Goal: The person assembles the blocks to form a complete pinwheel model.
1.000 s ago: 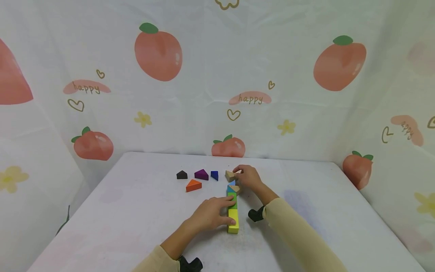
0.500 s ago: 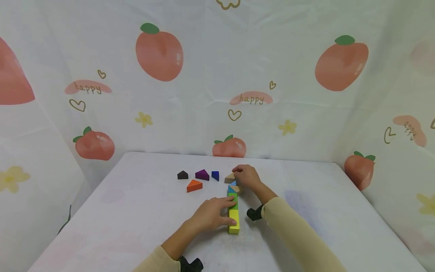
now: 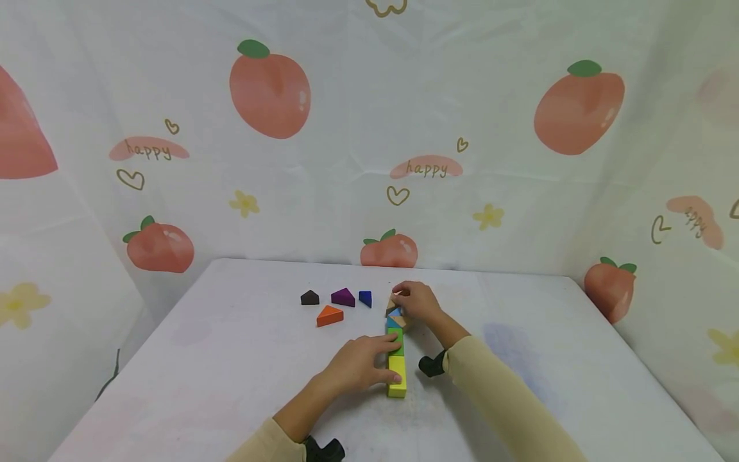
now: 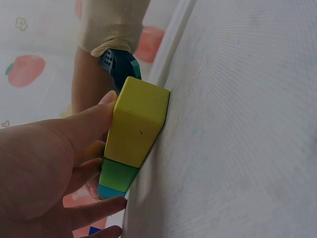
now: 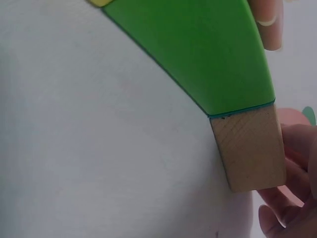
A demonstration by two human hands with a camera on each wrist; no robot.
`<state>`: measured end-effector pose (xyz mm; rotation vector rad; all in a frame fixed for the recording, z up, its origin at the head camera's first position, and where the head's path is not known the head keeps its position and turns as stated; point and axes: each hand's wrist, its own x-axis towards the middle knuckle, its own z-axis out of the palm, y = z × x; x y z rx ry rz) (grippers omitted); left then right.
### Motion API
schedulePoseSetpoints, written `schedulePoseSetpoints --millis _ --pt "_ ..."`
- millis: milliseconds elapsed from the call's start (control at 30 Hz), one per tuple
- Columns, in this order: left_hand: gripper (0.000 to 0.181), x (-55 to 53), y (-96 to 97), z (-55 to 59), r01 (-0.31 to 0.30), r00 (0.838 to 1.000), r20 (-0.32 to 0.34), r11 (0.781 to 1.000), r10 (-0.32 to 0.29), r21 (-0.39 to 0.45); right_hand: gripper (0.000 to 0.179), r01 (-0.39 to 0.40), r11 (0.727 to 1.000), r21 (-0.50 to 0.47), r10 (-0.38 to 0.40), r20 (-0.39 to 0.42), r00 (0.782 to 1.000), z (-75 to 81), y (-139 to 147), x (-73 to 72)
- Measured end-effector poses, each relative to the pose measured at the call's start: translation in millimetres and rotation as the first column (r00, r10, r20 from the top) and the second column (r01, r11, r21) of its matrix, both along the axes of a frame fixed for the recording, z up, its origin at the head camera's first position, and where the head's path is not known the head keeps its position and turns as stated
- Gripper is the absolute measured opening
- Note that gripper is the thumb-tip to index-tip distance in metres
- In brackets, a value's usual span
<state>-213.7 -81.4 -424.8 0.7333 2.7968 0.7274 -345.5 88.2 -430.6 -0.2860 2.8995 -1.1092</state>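
A row of blocks runs away from me in the head view: a yellow block (image 3: 396, 389), a green block (image 3: 394, 350), a light blue triangular block (image 3: 392, 323) with a plain wood triangular block (image 3: 401, 321) against it. My left hand (image 3: 356, 364) lies along the row's left side, thumb touching the yellow block (image 4: 139, 119) and fingers stretched toward the green one. At the far end my right hand (image 3: 420, 301) pinches another plain wood triangular block (image 3: 390, 307), partly hidden by its fingers. A second light blue piece (image 3: 396, 312) shows just in front of it.
Left of the row's far end lie a black block (image 3: 310, 298), a purple triangular block (image 3: 343, 297), a dark blue block (image 3: 365, 298) and an orange triangular block (image 3: 330, 316). The white table (image 3: 231, 359) meets a printed curtain (image 3: 323, 212) at the back.
The wood triangular block in my right hand has turned and come in close to the row's far end. My left hand has stayed in place.
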Motion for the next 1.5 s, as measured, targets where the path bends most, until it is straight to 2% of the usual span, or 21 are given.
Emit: schedulePoseSetpoints --millis 433,800,1033,1267,1500 --pt "0.064 1.0 -0.1 -0.2 -0.005 1.0 -0.005 1.0 0.005 0.002 0.023 0.033 0.999 -0.027 -0.032 0.042 0.999 -4.9 4 4.5" --pt "0.063 1.1 -1.1 -1.3 -0.004 1.0 -0.013 1.0 0.004 0.01 0.024 -0.026 0.999 -0.048 0.027 0.035 0.999 -6.2 8 7.9" --pt "0.064 1.7 -0.4 -0.6 -0.007 1.0 -0.003 1.0 0.007 0.014 0.023 -0.017 0.996 -0.084 0.023 0.075 0.997 -6.8 8 8.8" --pt "0.064 0.7 -0.3 -2.7 -0.008 1.0 -0.011 1.0 0.008 0.008 0.024 -0.032 0.998 -0.05 0.034 0.054 0.998 -7.0 8 9.8" --pt "0.064 -0.5 -0.2 -3.4 -0.006 1.0 -0.005 1.0 0.006 0.013 0.024 -0.024 0.998 -0.058 0.028 0.06 0.998 -4.7 9 13.1"
